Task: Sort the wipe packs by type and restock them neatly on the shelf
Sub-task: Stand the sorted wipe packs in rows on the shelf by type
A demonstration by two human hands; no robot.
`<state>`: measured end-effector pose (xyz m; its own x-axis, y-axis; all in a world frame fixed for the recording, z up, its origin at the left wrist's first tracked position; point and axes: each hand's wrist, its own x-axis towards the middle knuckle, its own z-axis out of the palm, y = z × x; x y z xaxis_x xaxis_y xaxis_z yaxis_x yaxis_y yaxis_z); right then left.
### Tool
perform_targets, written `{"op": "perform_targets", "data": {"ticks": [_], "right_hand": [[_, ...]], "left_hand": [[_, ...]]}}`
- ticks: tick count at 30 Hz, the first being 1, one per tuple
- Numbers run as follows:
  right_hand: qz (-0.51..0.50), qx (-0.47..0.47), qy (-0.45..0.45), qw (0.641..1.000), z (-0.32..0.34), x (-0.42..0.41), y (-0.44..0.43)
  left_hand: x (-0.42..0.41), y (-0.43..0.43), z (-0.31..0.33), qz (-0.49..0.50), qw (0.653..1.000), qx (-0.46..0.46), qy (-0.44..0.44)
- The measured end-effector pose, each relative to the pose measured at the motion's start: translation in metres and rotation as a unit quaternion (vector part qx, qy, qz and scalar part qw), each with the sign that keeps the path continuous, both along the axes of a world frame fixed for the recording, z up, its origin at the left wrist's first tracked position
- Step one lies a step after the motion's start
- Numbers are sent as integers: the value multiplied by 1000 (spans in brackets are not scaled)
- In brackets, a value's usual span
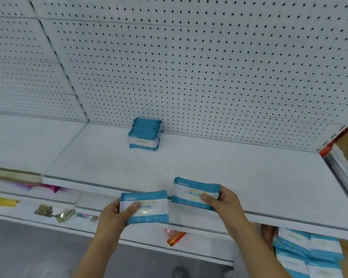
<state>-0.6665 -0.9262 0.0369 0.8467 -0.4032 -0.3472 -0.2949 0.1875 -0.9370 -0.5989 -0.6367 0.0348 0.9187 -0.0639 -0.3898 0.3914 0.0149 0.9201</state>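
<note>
**Feed the row**

My left hand (113, 215) grips one wipe pack (147, 207), my right hand (223, 203) pinches a second pack (193, 192), both at six o'clock; if the labels match, I judge both should stand against the row (145, 135) at twelve o'clock.

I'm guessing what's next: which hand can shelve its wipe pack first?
Probably the right hand: its wipe pack is over the shelf where the row of packs stands. The left hand holds the other pack lower, before the shelf edge.

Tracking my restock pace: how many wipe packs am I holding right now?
2. The left pack is in the left hand, the right pack in the right hand. Another could hide behind either.
</note>
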Motion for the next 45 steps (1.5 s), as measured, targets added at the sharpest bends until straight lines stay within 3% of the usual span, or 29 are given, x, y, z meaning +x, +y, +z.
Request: {"op": "perform_targets", "data": {"ticks": [8, 12, 18, 21, 26, 30, 34, 45], "right_hand": [[72, -65, -12, 995, -8, 141, 32], [106, -117, -10, 987, -24, 202, 46], [74, -147, 1, 986, -49, 279, 76], [52, -213, 3, 976, -59, 305, 93], [-23, -313, 27, 949, -67, 323, 115], [-91, -313, 81, 942, -67, 323, 128], [-90, -296, 96, 946, -61, 328, 131], [-180, -222, 70, 956, -46, 282, 129]], "left_hand": [[108, 23, 14, -12, 997, 62, -47], [153, 32, 6, -12, 999, 42, -28], [226, 45, -12, -49, 998, 35, -23], [264, 56, -22, -102, 994, 22, -18], [315, 69, -35, -166, 986, 21, -9], [332, 68, -44, -199, 980, 19, -3], [332, 57, -52, -211, 977, 19, 12], [318, 4, -52, -175, 984, -11, -37]]}}
